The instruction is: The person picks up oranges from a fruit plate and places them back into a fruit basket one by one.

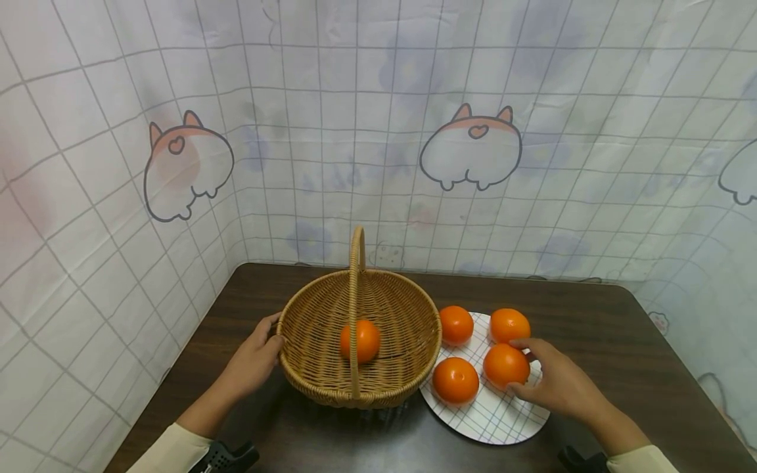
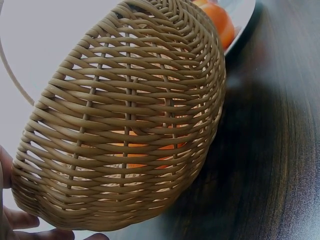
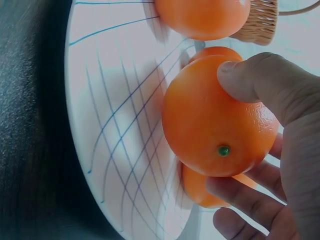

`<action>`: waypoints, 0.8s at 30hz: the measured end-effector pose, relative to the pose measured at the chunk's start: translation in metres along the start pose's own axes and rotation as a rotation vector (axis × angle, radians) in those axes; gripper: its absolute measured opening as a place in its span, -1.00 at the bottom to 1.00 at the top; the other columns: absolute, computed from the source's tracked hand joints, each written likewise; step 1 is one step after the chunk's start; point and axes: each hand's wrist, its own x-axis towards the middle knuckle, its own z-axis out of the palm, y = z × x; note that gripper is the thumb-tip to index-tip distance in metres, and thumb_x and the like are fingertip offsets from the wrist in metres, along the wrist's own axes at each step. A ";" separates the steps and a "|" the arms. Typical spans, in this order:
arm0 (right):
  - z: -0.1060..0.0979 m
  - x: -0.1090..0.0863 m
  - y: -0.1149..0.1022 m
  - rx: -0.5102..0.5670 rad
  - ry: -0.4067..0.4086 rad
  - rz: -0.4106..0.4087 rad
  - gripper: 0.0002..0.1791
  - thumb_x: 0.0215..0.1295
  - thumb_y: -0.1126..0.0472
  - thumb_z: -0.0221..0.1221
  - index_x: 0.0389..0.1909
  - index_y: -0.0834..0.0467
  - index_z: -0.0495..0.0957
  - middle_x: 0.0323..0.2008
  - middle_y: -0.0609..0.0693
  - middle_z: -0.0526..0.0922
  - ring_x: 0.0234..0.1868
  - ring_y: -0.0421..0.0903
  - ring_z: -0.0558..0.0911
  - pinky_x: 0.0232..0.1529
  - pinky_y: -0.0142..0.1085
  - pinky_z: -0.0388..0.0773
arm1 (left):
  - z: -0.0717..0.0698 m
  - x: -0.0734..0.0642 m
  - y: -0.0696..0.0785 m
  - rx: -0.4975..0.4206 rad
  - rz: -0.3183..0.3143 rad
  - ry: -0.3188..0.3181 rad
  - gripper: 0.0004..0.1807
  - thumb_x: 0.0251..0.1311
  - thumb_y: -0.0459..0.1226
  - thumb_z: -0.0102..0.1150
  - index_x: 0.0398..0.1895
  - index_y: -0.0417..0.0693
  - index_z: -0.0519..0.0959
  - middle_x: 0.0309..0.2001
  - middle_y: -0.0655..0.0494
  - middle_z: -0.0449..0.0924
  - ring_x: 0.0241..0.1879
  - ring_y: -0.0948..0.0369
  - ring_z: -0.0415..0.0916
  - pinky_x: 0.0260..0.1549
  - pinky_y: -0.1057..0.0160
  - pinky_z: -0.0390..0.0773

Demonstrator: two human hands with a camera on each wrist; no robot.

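My left hand (image 1: 254,360) grips the left rim of a woven wicker basket (image 1: 313,384) with a tall arched handle. Inside the basket lies one orange (image 1: 368,341), partly behind the handle; it shows through the weave in the left wrist view. On the right, my right hand (image 1: 558,381) holds another orange (image 3: 215,120) over the plate, thumb on one side and fingers on the other. The white plate (image 1: 493,424) has a blue grid pattern. Three more oranges sit on it: one at the back left (image 1: 456,325), one at the back right (image 1: 510,325), one at the front left (image 1: 455,381).
A dark wooden table (image 1: 597,328) carries the basket and plate, which stand side by side, the basket's right rim overlapping the plate's left edge in the head view. Behind and at the sides hangs a white gridded cloth (image 1: 331,131) with cartoon animal prints.
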 end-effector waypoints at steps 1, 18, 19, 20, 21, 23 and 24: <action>-0.001 0.000 -0.001 0.002 0.004 -0.002 -0.12 -0.06 -0.12 0.60 0.24 0.17 0.49 0.05 0.15 0.62 -0.08 0.09 0.63 -0.06 0.16 0.62 | 0.000 0.000 0.000 0.004 0.000 0.001 -0.38 0.60 -0.19 -0.22 0.61 -0.18 0.01 0.41 -0.35 0.28 0.17 -0.09 0.49 0.01 -0.04 0.56; -0.017 0.004 -0.015 0.002 0.066 -0.077 -0.15 -0.03 -0.12 0.58 0.24 0.18 0.49 0.01 0.10 0.64 -0.06 0.11 0.62 -0.08 0.13 0.58 | 0.000 0.001 -0.001 0.044 -0.016 0.001 -0.38 0.60 -0.15 -0.24 0.62 -0.12 0.01 0.39 -0.30 0.31 0.09 -0.03 0.50 -0.06 0.07 0.55; -0.018 0.005 -0.016 0.002 0.061 -0.075 -0.14 -0.02 -0.14 0.58 0.24 0.18 0.48 0.01 0.11 0.64 -0.06 0.11 0.62 -0.07 0.13 0.58 | 0.000 0.002 -0.001 0.043 -0.015 0.001 -0.38 0.60 -0.15 -0.24 0.62 -0.12 0.01 0.39 -0.29 0.30 0.09 -0.04 0.50 -0.06 0.07 0.54; -0.019 0.006 -0.017 -0.001 0.057 -0.073 -0.13 -0.01 -0.16 0.57 0.25 0.18 0.48 0.02 0.12 0.64 -0.06 0.11 0.62 -0.07 0.14 0.58 | 0.000 0.002 -0.001 0.043 -0.015 0.001 -0.38 0.60 -0.15 -0.24 0.62 -0.12 0.01 0.39 -0.29 0.30 0.09 -0.04 0.50 -0.06 0.07 0.54; -0.020 0.006 -0.018 -0.003 0.055 -0.071 -0.13 -0.01 -0.17 0.57 0.25 0.18 0.48 0.02 0.12 0.64 -0.06 0.11 0.62 -0.07 0.15 0.59 | 0.000 0.002 -0.001 0.043 -0.013 0.002 -0.38 0.60 -0.16 -0.24 0.62 -0.13 0.01 0.40 -0.30 0.30 0.10 -0.04 0.50 -0.06 0.08 0.54; -0.022 0.008 -0.021 -0.005 0.049 -0.065 -0.11 0.00 -0.20 0.55 0.27 0.17 0.47 0.03 0.14 0.63 -0.06 0.13 0.62 -0.06 0.17 0.59 | 0.000 0.002 -0.001 0.044 -0.013 0.002 -0.38 0.60 -0.16 -0.24 0.62 -0.13 0.01 0.40 -0.30 0.30 0.10 -0.04 0.50 -0.06 0.07 0.54; -0.023 0.008 -0.022 -0.006 0.049 -0.064 -0.11 0.00 -0.21 0.55 0.27 0.16 0.47 0.04 0.15 0.63 -0.05 0.14 0.62 -0.05 0.19 0.59 | 0.000 0.002 -0.001 0.041 -0.012 0.002 -0.38 0.60 -0.16 -0.24 0.62 -0.13 0.01 0.40 -0.30 0.30 0.10 -0.04 0.50 -0.06 0.07 0.54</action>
